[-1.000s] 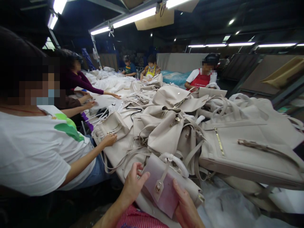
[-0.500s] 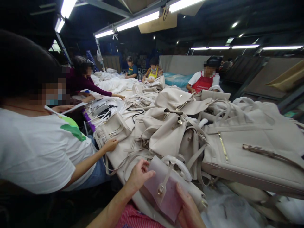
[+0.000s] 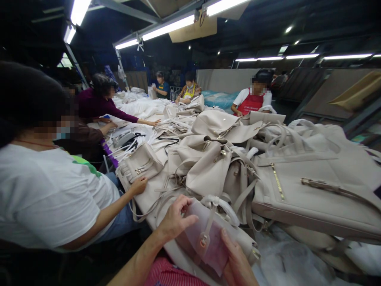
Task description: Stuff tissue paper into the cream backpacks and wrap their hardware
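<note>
A beige handbag [image 3: 242,237] leans on the table edge close to me, with a thin translucent sheet [image 3: 198,212] across its front. A narrow strap with a metal clasp [image 3: 203,240] lies over the sheet. At the sheet's upper left edge, my left hand [image 3: 177,217] is closed with curled fingers, its thumb over the sheet. My right hand [image 3: 236,260] grips the lower right side, thumb on the sheet and the other fingers mostly hidden. White wrapping covers the bag's handle [image 3: 228,208].
Beige bags pile up ahead, including a large one with a gold zip [image 3: 277,182] at right. Beside me on the left, a co-worker in a white shirt [image 3: 56,194] touches a small bag [image 3: 141,163]. Clear plastic [image 3: 285,254] lies at lower right. Other people work farther back.
My left hand has shifted slightly over the sheet, and the clasp has tilted. The near co-worker's head is lower. A person at the back now holds up something pale.
</note>
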Available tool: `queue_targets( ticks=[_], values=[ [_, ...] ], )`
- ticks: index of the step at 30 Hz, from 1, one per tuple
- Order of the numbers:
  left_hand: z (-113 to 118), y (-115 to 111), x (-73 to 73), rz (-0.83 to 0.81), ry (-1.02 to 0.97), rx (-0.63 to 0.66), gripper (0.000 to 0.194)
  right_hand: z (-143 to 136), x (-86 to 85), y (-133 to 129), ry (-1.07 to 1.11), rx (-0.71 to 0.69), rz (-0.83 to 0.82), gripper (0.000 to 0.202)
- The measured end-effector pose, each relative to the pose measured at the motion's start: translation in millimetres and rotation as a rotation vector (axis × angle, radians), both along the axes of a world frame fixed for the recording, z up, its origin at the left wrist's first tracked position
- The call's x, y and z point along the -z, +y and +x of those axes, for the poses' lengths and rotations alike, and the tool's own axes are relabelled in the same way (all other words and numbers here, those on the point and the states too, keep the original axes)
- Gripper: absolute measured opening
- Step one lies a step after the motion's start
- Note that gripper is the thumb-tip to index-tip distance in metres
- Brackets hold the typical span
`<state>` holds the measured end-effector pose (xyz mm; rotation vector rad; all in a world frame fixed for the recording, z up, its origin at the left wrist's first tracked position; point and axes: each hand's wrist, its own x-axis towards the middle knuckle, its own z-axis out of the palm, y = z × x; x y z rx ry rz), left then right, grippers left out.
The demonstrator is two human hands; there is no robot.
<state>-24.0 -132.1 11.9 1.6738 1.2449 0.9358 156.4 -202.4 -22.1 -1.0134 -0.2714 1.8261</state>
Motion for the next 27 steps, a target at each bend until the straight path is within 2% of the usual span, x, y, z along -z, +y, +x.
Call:
queue_targets(
  ticks=[1,3,6,9,14,15,18,22,23,27],
  values=[
    [1.5,-0.7,-3.4,-0.012,0.022,0.022,0.012,-0.2,-0.4,-0.2,-0.004,0.002,0.002,0.050],
    [5.4,-2.3,-6.7,-0.080,0.045,0.021,0.014,-1.2,-1.1,-0.5,-0.046,0.017,0.026,0.051],
    [9.9,-4.4,-6.6,-0.173,0.067,-0.009,0.013,-3.9,-2.6,0.4,-0.235,-0.007,0.088,0.053],
    [8.7,-5.5,-7.5,-0.156,0.086,-0.022,0.013,-8.0,-5.1,2.8,-0.416,-0.012,0.102,0.055],
    [-3.9,-6.5,-12.2,-0.133,0.133,-0.023,0.018,-14.9,-9.5,2.4,-0.427,0.076,0.071,0.052],
    [-6.3,-6.8,-11.5,-0.162,0.096,0.001,0.019,-16.0,-9.4,1.4,-0.419,0.095,0.068,0.052],
    [-9.3,-8.4,-6.5,-0.355,-0.094,0.121,0.043,-18.5,-5.8,-1.5,-0.421,0.134,0.067,0.052],
    [-4.5,-12.4,-5.6,-0.548,-0.365,0.075,0.037,-19.6,2.9,-1.4,-0.489,0.162,0.045,0.052],
    [-3.2,-13.2,-7.5,-0.569,-0.418,0.104,0.038,-19.7,4.2,-0.8,-0.512,0.161,0.039,0.052],
    [-1.7,-11.7,-10.7,-0.716,-0.614,0.361,0.047,-21.2,1.4,0.3,-0.502,0.119,0.034,0.051]
  ],
)
